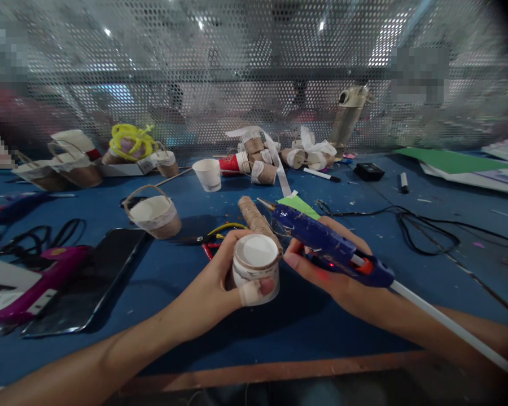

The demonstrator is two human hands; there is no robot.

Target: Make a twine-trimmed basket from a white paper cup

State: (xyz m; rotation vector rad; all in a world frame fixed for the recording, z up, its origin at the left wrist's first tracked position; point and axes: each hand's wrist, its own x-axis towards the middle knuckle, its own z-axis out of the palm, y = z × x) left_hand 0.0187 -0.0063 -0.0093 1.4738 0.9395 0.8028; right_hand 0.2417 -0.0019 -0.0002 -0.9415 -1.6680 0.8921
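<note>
My left hand [232, 276] is closed round a small white paper cup [256, 265], held upside down with its base facing up; a bandage wraps one finger. My right hand [325, 265] grips a blue hot glue gun [325, 239], its nozzle pointing up and left past a twine-wrapped roll [256, 220] that sticks out behind the cup. A white glue stick [449, 330] runs out of the gun's back along my right forearm.
On the blue table: a cup basket with handle [154, 214], a dark phone [93, 276], a purple glue gun [29, 287], scissors and pliers [214, 239], a plain cup [207, 173], several wrapped cups [258, 160], black cable [423, 225], green paper [452, 159]. A perforated metal screen [254, 73] stands behind.
</note>
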